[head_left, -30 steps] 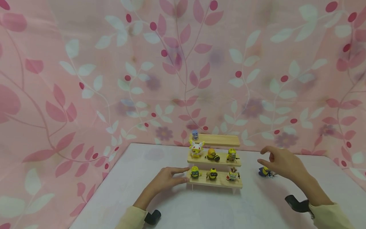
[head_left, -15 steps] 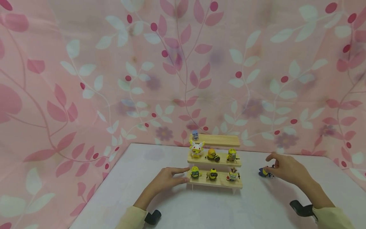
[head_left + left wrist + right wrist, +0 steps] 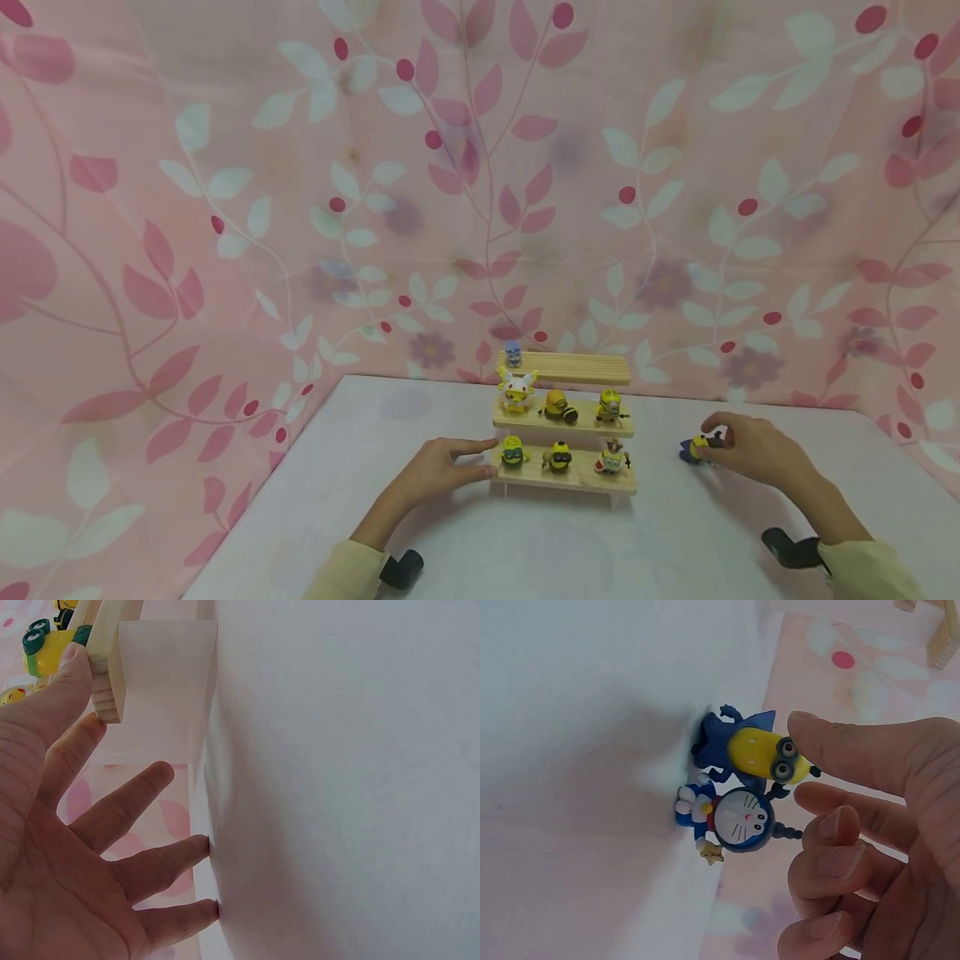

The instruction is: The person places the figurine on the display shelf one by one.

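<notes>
In the right wrist view, a yellow minion figurine (image 3: 757, 756) in blue stands upright, with the thumb and index finger of my right hand (image 3: 877, 847) on either side of its head. Beside it is a blue-and-white Doraemon figurine (image 3: 740, 819) with a gold star. Both are on the table right of the shelf; in the head view my right hand (image 3: 757, 450) partly hides them. My left hand (image 3: 437, 473) touches the left end of the wooden display shelf's bottom board (image 3: 107, 682) with thumb and index finger. Its other fingers are straight and spread.
The shelf has three tiers. A small blue figurine (image 3: 512, 354) stands on the top board (image 3: 577, 367); several yellow figurines stand below. A goggled figurine (image 3: 54, 651) is close to my left thumb. Patterned pink cloth (image 3: 480, 208) hangs behind the white table (image 3: 360, 450).
My right hand has come down and slightly right to the minion figurine, its fingers closing around the head. The left hand has stayed at the shelf's end.
</notes>
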Demonstrator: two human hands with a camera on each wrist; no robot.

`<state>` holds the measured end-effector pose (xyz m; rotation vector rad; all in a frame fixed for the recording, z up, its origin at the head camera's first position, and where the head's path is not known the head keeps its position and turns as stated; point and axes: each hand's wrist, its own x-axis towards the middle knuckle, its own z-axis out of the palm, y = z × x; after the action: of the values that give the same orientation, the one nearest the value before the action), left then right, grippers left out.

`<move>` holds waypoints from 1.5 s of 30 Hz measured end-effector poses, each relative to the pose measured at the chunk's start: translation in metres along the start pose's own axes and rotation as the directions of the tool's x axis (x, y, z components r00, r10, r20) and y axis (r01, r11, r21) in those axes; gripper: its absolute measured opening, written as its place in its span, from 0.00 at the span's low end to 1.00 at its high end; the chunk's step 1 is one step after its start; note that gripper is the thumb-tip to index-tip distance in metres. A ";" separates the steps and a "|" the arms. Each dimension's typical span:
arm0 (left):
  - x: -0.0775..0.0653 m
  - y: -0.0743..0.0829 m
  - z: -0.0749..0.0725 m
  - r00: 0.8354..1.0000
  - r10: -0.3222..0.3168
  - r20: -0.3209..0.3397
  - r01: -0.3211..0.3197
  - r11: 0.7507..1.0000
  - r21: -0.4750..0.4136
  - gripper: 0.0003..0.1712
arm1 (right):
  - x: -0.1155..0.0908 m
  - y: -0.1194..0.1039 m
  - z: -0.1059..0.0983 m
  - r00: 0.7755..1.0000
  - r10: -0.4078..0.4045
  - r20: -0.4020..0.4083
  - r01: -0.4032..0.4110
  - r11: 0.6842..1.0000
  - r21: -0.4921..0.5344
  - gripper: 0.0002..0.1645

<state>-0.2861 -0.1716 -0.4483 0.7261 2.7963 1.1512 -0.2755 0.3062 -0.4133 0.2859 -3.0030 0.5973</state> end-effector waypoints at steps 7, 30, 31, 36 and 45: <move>0.001 0.000 0.001 1.000 0.015 0.004 -0.015 1.000 -0.007 0.30 | 0.002 0.005 0.005 1.000 -0.003 0.011 0.003 1.000 0.011 0.24; 0.000 -0.001 0.001 1.000 0.020 -0.004 -0.020 1.000 0.011 0.30 | -0.003 -0.002 0.001 0.999 0.001 -0.050 -0.001 1.000 -0.004 0.24; 0.000 -0.001 0.001 1.000 0.018 -0.003 -0.018 1.000 0.010 0.30 | -0.004 -0.003 0.000 0.999 0.003 -0.055 -0.003 1.000 -0.007 0.24; 0.001 -0.001 0.001 1.000 0.013 -0.005 -0.013 1.000 -0.001 0.31 | -0.007 -0.009 -0.005 0.997 -0.009 -0.080 0.007 1.000 -0.019 0.23; 0.000 0.000 0.000 1.000 0.013 -0.006 -0.013 1.000 0.001 0.31 | -0.012 -0.027 -0.022 0.989 -0.048 -0.141 0.043 0.998 -0.041 0.25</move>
<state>-0.2862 -0.1711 -0.4486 0.7431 2.8016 1.1566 -0.2579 0.2922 -0.3844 0.2954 -2.8593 0.5320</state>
